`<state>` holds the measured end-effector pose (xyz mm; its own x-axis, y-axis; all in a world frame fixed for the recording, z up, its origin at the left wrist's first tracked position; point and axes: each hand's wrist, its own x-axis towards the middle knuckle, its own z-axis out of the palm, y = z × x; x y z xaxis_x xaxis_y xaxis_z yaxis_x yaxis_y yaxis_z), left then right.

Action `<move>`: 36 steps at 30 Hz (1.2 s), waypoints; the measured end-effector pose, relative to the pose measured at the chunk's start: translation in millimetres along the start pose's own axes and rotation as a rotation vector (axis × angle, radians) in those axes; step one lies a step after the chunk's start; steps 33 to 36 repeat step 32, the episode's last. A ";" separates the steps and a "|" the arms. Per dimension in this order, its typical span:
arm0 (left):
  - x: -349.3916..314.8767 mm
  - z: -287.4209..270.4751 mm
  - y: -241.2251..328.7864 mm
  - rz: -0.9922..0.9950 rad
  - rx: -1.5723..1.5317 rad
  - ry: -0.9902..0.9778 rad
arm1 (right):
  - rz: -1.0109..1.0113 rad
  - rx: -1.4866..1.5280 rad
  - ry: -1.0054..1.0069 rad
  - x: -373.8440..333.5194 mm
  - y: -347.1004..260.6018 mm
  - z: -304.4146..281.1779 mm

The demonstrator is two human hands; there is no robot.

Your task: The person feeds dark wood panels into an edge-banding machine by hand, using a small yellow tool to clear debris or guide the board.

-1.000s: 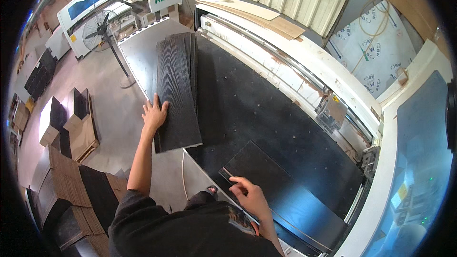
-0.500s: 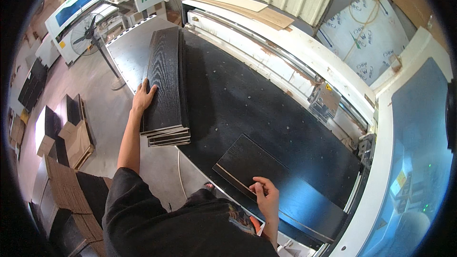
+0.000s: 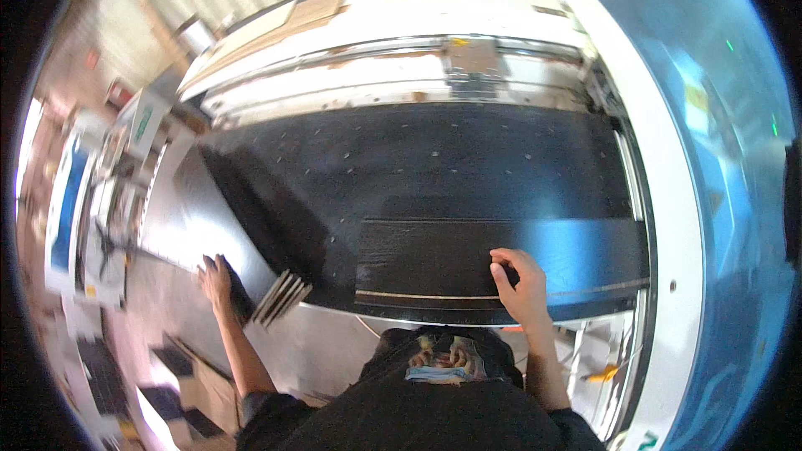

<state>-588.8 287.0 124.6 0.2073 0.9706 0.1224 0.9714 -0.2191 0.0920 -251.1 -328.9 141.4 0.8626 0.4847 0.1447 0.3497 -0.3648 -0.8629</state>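
A stack of long black boards (image 3: 281, 297) with pale cut edges lies slantwise at the left of the black worktable. My left hand (image 3: 215, 282) rests against the stack's outer long edge, fingers apart. Glare whitens much of the area around the stack's top. In front of me, one wide black board (image 3: 426, 257) lies flat along the table's near edge, with a thin pale line running along its near side. Over this board my right hand (image 3: 522, 288) is loosely curled, thumb and forefinger close together. Nothing shows between them; whether it touches the board I cannot tell.
A white machine beam (image 3: 376, 21) with a metal carriage (image 3: 471, 58) spans the table's far side. Pale sheets (image 3: 276, 29) lie on it. At the right stands a white-framed blue panel (image 3: 710, 200). A fan (image 3: 107, 246) and floor-level board stacks (image 3: 180, 401) are at the left.
The view has swung rightward, so the stack appears farther left and the flat board lies straight before me. My left hand stays at the stack; my right remains curled over the flat board.
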 end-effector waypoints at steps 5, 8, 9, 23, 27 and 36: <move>-64.6 -6.9 128.0 0.409 -0.062 0.253 | 0.036 -0.453 -0.146 -35.1 20.0 -46.6; -147.9 -22.5 241.6 0.862 -0.290 0.136 | 0.129 -0.552 -0.240 -55.8 28.4 -60.2; -182.1 -24.1 275.7 0.966 -0.299 0.045 | 0.127 -0.568 -0.224 -60.3 33.6 -59.9; -220.8 42.8 440.3 1.249 -0.250 -0.260 | -0.066 -0.607 0.002 23.9 86.8 -64.4; -188.0 57.5 449.0 1.230 -0.184 -0.640 | -0.086 -0.616 -0.012 52.2 91.3 -69.6; -182.2 61.1 436.6 1.249 -0.143 -0.669 | -0.111 -0.602 -0.033 67.2 114.9 -67.5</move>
